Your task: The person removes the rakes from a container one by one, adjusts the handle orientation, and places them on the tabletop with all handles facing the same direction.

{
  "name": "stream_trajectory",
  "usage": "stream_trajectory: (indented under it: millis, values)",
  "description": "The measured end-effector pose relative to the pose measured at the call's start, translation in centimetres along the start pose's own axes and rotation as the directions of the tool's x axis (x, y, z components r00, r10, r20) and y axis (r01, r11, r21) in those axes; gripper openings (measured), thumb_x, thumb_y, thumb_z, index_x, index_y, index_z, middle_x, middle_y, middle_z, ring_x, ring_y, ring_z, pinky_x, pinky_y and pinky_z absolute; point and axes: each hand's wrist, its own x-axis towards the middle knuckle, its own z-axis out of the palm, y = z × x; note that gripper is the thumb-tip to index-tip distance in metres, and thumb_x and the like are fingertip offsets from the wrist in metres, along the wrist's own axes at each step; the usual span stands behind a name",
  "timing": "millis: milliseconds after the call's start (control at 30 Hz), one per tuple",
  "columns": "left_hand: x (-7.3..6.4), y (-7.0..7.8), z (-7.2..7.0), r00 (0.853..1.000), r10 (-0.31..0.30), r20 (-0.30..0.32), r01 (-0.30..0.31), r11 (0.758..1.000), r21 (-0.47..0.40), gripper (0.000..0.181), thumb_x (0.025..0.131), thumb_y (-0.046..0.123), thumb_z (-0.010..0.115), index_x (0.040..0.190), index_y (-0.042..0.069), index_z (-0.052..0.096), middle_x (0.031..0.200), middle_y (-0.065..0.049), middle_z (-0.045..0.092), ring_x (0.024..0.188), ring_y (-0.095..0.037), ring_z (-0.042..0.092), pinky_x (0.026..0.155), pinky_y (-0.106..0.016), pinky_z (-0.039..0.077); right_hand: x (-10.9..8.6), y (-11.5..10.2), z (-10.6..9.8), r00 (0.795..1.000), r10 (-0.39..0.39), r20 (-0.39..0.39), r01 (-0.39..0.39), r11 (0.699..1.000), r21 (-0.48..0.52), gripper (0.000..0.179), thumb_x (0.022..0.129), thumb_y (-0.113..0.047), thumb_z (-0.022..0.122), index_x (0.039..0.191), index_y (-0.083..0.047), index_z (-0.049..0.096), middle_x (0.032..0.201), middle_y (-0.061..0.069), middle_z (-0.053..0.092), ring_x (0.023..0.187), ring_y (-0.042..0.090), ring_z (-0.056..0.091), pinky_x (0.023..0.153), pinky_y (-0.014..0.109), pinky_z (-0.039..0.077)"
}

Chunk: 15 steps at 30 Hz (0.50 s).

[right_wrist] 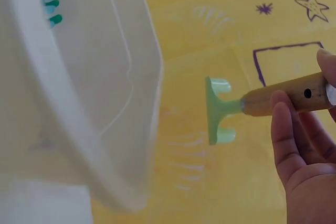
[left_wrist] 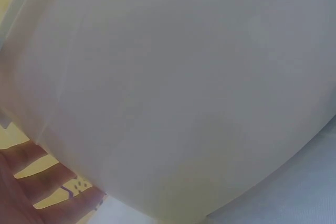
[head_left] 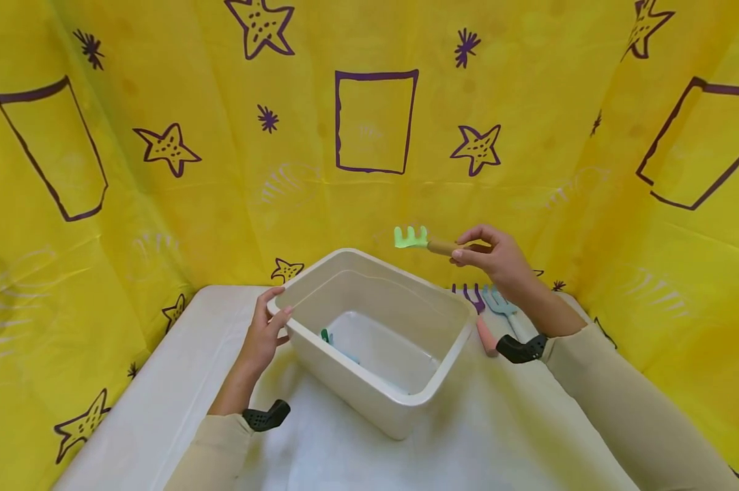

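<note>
My right hand (head_left: 501, 262) pinches the wooden handle of a small light-green hand rake (head_left: 411, 239), held in the air above the far right edge of a cream plastic bin (head_left: 344, 382). In the right wrist view, the rake (right_wrist: 218, 111) hangs apart from the bin's rim, and fingers and thumb close on its handle. At the bin's left corner my left hand (head_left: 265, 341) grips the rim. Inside the bin lies a tool with green-tipped prongs (right_wrist: 52, 6) and a light-blue part; the near wall hides much of it. The left wrist view mostly holds the bin's wall (left_wrist: 173, 77).
Right of the bin, on the white-covered table (head_left: 160, 382), lie a purple-pronged rake with a pink handle (head_left: 487, 335) and a light-blue fork (head_left: 500, 302), partly behind my right arm. A yellow patterned curtain (head_left: 222, 204) surrounds the table at the back and sides.
</note>
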Motion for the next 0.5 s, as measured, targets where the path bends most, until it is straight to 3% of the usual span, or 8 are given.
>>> stream_trajectory:
  millis: [267, 500]
  values:
    - [0.1, -0.1, 0.0, 1.000, -0.021, -0.008, 0.021, 1.000, -0.005, 0.050, 0.102, 0.016, 0.045, 0.147, 0.009, 0.023, 0.135, -0.026, 0.034, 0.117, -0.046, 0.045, 0.094, -0.065, 0.040, -2.4, 1.1, -2.1, 0.998, 0.037, -0.058, -0.043, 0.994, -0.096, 0.032, 0.091, -0.013, 0.069, 0.110, 0.007, 0.052, 0.103, 0.010, 0.057, 0.082, 0.014, 0.067, 0.081, 0.024, 0.054]
    - [1.7, -3.3, -0.3, 1.000, -0.009, -0.025, 0.010, 1.000, 0.001, 0.052, 0.102, 0.026, 0.047, 0.148, 0.019, 0.024, 0.140, -0.020, 0.032, 0.118, -0.043, 0.045, 0.092, -0.065, 0.042, -4.1, 2.6, -3.7, 0.995, 0.060, -0.076, -0.071, 0.985, -0.156, 0.033, 0.092, -0.015, 0.069, 0.111, 0.007, 0.053, 0.094, 0.007, 0.062, 0.082, 0.016, 0.065, 0.077, 0.021, 0.053]
